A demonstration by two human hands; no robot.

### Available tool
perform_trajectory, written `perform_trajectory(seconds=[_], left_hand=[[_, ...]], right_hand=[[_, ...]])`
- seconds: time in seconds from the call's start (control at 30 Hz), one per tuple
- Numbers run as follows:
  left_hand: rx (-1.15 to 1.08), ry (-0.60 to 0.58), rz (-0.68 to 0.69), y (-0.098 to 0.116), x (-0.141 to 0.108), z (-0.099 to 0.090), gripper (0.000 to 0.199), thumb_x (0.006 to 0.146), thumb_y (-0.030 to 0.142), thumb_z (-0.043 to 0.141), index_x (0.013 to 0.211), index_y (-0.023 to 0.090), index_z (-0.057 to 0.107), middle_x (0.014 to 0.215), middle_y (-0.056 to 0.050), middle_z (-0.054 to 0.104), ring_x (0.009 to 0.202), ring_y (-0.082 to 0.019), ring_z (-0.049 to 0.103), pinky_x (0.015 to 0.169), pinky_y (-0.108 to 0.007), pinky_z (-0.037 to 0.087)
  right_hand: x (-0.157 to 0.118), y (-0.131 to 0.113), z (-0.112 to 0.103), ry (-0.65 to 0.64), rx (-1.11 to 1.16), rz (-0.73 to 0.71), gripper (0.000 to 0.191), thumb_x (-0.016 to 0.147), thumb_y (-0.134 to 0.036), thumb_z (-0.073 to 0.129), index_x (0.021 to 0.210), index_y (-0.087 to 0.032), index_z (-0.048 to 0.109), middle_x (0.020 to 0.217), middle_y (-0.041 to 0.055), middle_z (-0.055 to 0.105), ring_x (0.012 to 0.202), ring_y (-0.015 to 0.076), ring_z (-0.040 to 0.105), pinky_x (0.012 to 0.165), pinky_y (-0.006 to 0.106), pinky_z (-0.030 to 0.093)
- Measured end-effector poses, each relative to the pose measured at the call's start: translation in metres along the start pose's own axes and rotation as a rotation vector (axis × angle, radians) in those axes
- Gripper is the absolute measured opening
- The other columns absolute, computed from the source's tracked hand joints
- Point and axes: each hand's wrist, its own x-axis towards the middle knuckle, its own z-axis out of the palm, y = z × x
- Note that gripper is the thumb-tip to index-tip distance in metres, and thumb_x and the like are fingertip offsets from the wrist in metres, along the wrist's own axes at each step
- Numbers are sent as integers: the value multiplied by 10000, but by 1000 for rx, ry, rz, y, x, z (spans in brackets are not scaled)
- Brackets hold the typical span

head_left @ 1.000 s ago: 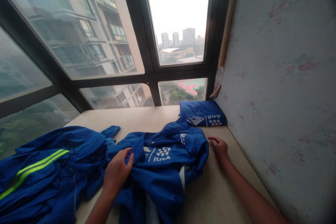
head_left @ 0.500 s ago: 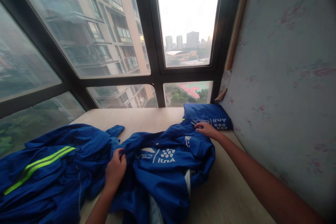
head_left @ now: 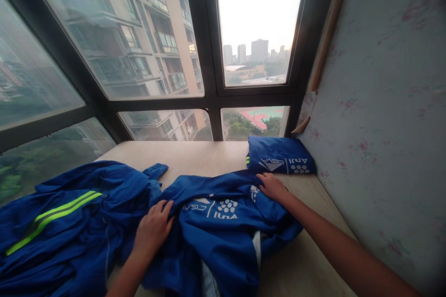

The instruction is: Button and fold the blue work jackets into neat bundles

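A blue work jacket (head_left: pixel 223 246) lies rumpled in front of me, with white lettering and a cluster of white dots on it. My left hand (head_left: pixel 153 227) is closed on its left shoulder area, the fingertips bent over the fabric. At the upper right of the same jacket, my right hand (head_left: pixel 273 186) grips the cloth near a small white print. A pale lining shows through an opening low on the jacket. Just beyond my right hand sits a folded blue garment (head_left: pixel 278 148) with similar white lettering and a yellow-green strip at its left side.
Another blue garment (head_left: pixel 80 227) with a yellow-green reflective stripe spreads out on the left. Everything lies on a pale wooden surface (head_left: pixel 181 153) below dark-framed windows (head_left: pixel 212 97). A flowered wall (head_left: pixel 383 102) bounds the right side, with a peeling strip (head_left: pixel 304 111) at its edge.
My right hand has come down and towards me, drawing the jacket's upper edge off the folded garment. The fingers of my left hand have shifted slightly on the cloth. The view has turned a little.
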Motion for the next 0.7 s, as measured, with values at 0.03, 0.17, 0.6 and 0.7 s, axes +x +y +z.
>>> perform_trajectory(seconds=[0.03,0.17,0.6,0.7], left_hand=[[-26,-45,-24,-3,0,5,441,893,236,429,1302,159,577,1252,-148,625,1133,-318,609,868,-423,516],[-335,-144,-63,-21,5,10,422,856,325,489,1233,192,626,1224,-108,665,1117,-287,637,928,-395,508],[-850,-235,129,5,14,-73,346,772,535,616,785,198,694,765,-41,685,743,-218,631,707,-309,516],[-724,-29,60,30,15,-95,312,753,505,664,820,204,705,834,-52,696,814,-235,642,736,-312,514]], right_hand=[[-3,1,-1,5,-5,3,461,884,-231,555,1342,-182,572,1183,149,638,1160,283,558,983,339,395],[-14,4,-7,8,5,-2,276,884,-237,545,1103,-184,703,1035,115,681,1024,254,612,903,314,431],[-85,39,-109,431,260,71,342,934,-313,477,1194,-242,687,1175,67,709,1092,262,643,972,381,462],[-99,28,-155,481,272,20,346,926,-336,501,1207,-267,690,1120,41,735,1073,257,658,959,376,479]])
